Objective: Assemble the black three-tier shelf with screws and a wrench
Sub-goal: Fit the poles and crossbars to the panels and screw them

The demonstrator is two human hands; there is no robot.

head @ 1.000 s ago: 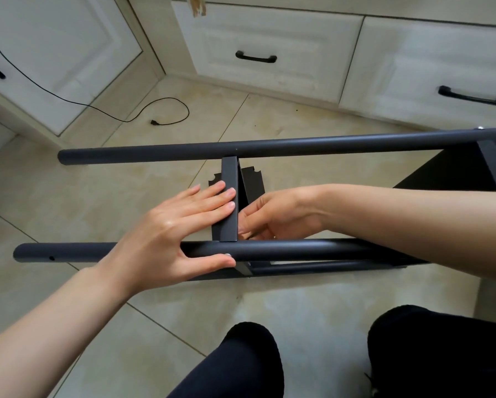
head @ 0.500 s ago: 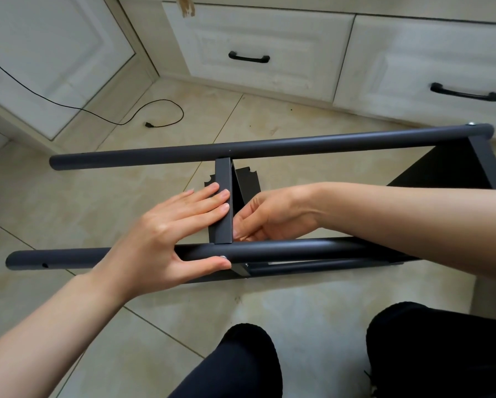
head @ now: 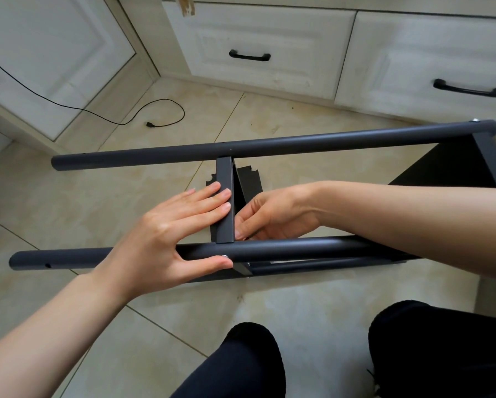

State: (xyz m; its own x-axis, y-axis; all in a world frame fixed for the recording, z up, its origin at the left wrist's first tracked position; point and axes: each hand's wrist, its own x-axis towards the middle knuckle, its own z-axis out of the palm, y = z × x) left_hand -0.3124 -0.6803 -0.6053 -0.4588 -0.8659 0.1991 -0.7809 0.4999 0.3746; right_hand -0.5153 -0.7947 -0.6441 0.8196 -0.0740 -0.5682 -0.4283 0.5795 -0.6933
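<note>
My left hand [head: 166,239] is pressing straight fingers flat against the upright black metal shelf panel [head: 225,199], thumb under the near black round tube [head: 298,248]. My right hand [head: 272,215] is curling behind that panel, pinching something hidden. Far black tube [head: 327,142] beyond the panel, on beige tile floor [head: 68,196].

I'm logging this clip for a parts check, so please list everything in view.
Shelf poles: three visible, black, lying across the floor.
Middle shelf panel: one, black, upright between the poles.
End shelf panel: one, black, right end.
Screw: one, silver, on the near pole.
Cable: one, black, on the floor at left.
Cabinets: white, black handles, behind.
Floor: beige tiles.
Left hand: presses the middle panel, thumb at the screw.
Right hand: behind the panel.
Knees: two, black trousers.
</note>
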